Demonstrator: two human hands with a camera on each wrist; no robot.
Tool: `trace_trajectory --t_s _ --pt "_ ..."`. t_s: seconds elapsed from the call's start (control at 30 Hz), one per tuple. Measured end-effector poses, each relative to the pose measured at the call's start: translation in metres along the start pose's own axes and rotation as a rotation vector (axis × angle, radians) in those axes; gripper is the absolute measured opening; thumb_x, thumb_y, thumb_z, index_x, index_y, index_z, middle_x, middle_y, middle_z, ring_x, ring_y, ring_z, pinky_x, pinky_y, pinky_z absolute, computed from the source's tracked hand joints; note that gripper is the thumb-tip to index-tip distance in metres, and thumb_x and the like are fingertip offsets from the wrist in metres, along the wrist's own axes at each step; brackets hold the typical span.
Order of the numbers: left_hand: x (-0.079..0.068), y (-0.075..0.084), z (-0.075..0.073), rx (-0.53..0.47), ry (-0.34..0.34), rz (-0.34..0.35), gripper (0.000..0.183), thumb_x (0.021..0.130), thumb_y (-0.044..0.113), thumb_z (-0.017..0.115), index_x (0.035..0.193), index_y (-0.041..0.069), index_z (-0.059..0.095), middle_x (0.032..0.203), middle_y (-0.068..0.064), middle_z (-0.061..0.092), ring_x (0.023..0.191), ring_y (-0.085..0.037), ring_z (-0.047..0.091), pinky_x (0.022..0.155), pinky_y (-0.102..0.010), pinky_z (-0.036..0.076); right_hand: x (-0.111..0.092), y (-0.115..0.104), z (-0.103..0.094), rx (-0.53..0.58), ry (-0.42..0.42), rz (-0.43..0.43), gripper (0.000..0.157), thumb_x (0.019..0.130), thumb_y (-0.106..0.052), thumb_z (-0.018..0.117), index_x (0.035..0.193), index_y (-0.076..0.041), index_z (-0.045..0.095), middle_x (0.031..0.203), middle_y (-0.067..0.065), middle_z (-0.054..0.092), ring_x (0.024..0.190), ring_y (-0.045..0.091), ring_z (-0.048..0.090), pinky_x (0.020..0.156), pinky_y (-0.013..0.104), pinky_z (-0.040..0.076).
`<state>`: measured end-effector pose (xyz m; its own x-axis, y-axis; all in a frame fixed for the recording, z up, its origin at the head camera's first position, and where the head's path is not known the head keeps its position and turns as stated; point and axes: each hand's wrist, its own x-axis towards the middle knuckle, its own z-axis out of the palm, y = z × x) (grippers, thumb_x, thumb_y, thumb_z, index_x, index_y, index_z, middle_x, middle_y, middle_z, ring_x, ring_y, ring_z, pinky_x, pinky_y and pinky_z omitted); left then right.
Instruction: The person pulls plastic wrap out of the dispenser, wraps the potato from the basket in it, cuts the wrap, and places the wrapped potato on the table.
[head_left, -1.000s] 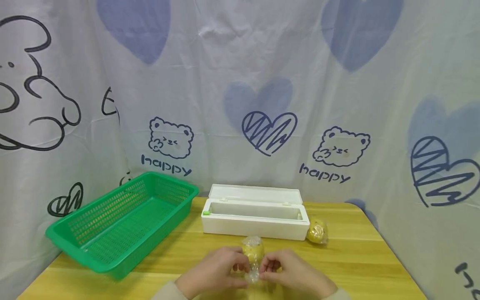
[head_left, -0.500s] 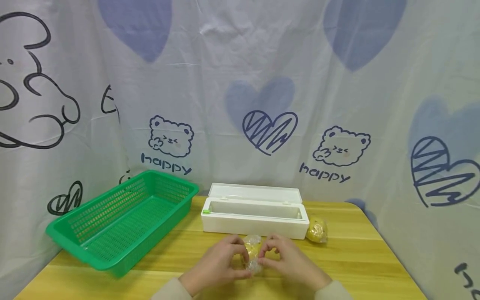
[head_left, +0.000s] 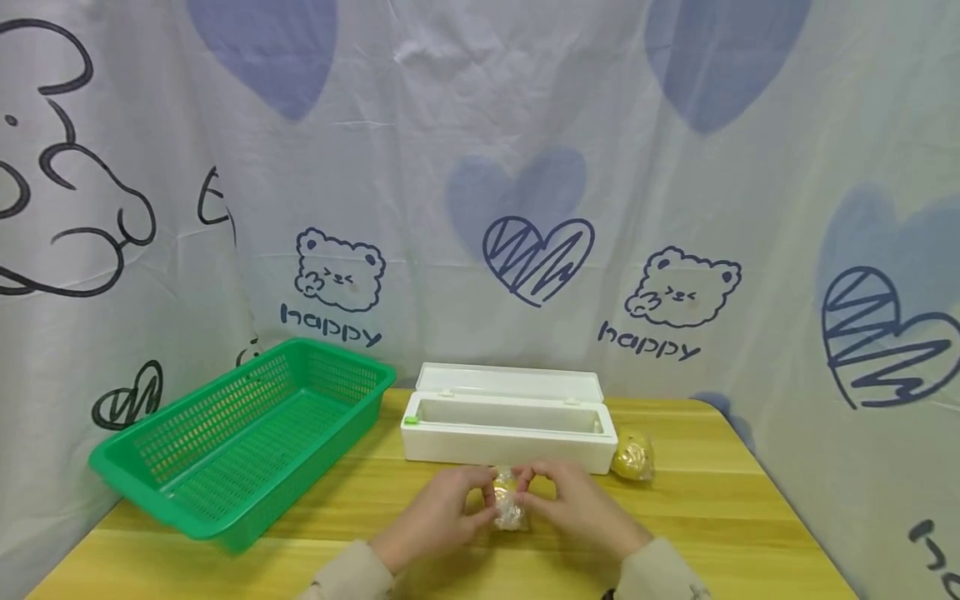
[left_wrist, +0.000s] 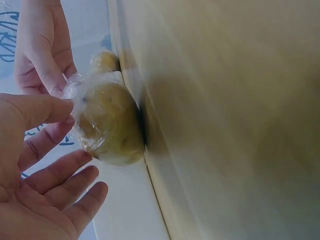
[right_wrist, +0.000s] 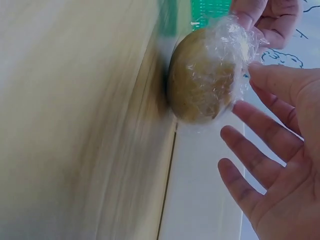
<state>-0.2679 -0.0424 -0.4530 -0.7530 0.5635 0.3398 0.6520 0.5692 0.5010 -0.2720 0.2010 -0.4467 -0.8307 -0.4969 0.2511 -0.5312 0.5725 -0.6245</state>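
Observation:
A potato point(right_wrist: 195, 85) in clear cling film sits on the wooden table between both hands. The thumb and index finger of my left hand point(head_left: 442, 510) pinch the cling film point(left_wrist: 75, 92) at its upper side, the other fingers spread loosely. Opposite, my right hand point(head_left: 576, 507) pinches the film with thumb and index finger, its remaining fingers loose in the right wrist view. Crinkled film is bunched over the top of the potato. In the head view the fingers hide part of it.
Behind the hands stands a long white box point(head_left: 510, 450) with its lid raised and a small green slider point(head_left: 411, 421). Another wrapped potato point(head_left: 634, 457) lies at its right end. A green plastic basket point(head_left: 247, 517) stands at the left, before a printed curtain point(head_left: 435, 333).
Both hands, holding the film, have shifted slightly away from the body toward the white box. The film's gathered end has been folded up over the potato. The basket and box stay put.

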Motion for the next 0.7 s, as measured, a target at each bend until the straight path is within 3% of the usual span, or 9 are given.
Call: trace_trajectory --t_s 0.07,0.13,0.2,0.27,0.43,0.7 --pt "0.002 -0.002 -0.002 -0.033 -0.005 -0.003 0.019 0.095 0.013 0.081 0.083 0.020 0.068 0.117 -0.010 0.081 0.092 -0.017 0.074 0.084 -0.032 0.062 0.002 0.001 0.000 -0.007 0.001 -0.003 0.008 0.100 -0.031 0.075 0.096 -0.024 0.074 0.123 0.001 0.080 0.121 0.026 0.072 0.110 0.053 0.055" --pt "0.005 -0.004 -0.004 -0.049 -0.003 -0.003 0.019 0.095 0.012 0.081 0.084 0.019 0.068 0.100 -0.004 0.080 0.072 -0.006 0.061 0.069 -0.023 0.054 0.004 0.000 0.000 -0.008 0.006 -0.001 0.008 0.101 -0.030 0.075 0.098 -0.023 0.075 0.115 -0.005 0.080 0.116 0.021 0.073 0.107 0.051 0.057" --pt "0.007 -0.006 -0.004 -0.058 0.003 -0.002 0.018 0.095 0.010 0.081 0.084 0.019 0.069 0.088 0.001 0.076 0.062 -0.001 0.042 0.060 -0.019 0.043 0.007 0.000 0.001 -0.011 0.020 0.007 0.007 0.101 -0.029 0.075 0.100 -0.022 0.076 0.110 -0.009 0.080 0.113 0.018 0.074 0.105 0.049 0.058" --pt "0.010 -0.007 -0.004 -0.048 0.020 0.004 0.018 0.095 0.009 0.081 0.084 0.018 0.069 0.087 0.004 0.075 0.063 0.001 0.042 0.065 -0.019 0.044 0.009 0.001 0.002 -0.019 0.034 0.012 0.006 0.101 -0.028 0.075 0.101 -0.023 0.077 0.108 -0.010 0.080 0.111 0.017 0.074 0.103 0.048 0.059" --pt "0.014 -0.009 -0.004 -0.029 0.052 -0.002 0.019 0.094 0.008 0.081 0.083 0.018 0.071 0.084 0.008 0.075 0.075 -0.008 0.060 0.077 -0.024 0.051 0.014 0.003 0.003 -0.036 0.065 0.005 0.004 0.100 -0.025 0.077 0.096 -0.024 0.075 0.103 -0.010 0.081 0.106 0.016 0.075 0.099 0.047 0.061" --pt "0.012 -0.011 -0.002 -0.042 0.052 0.004 0.020 0.092 0.006 0.083 0.083 0.017 0.068 0.086 0.008 0.075 0.091 -0.012 0.073 0.081 -0.029 0.063 0.016 0.001 0.009 -0.018 0.104 -0.029 0.010 0.096 -0.016 0.082 0.092 -0.021 0.073 0.094 -0.012 0.078 0.094 0.006 0.074 0.095 0.043 0.062"
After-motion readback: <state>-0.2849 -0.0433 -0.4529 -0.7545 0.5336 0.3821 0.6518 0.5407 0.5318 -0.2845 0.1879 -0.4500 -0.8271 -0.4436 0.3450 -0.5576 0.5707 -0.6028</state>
